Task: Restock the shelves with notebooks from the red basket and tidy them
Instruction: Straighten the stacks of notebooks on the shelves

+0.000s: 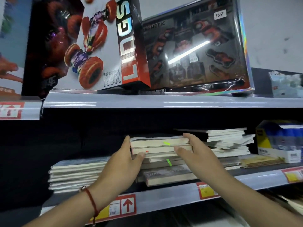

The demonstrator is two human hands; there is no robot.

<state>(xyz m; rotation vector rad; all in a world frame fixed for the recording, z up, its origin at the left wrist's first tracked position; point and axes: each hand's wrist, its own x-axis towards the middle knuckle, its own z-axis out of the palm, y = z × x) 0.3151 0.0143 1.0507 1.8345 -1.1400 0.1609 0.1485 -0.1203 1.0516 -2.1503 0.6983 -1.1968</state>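
Note:
A middle stack of notebooks (164, 171) lies flat on the lower shelf (165, 194), with green tabs sticking out of its front edges. My left hand (124, 161) holds the left end of the top notebooks (157, 145), fingers along the side and thumb on the front. My right hand (196, 154) holds their right end the same way. A lower pile of notebooks (77, 172) lies to the left. A taller, uneven pile (227, 141) stands to the right. The red basket is not in view.
A yellow and blue carton (278, 141) stands at the shelf's far right, with flat tan packs (260, 161) in front of it. The upper shelf (164, 101) close overhead carries large toy boxes (195, 51). Price tags line the shelf fronts.

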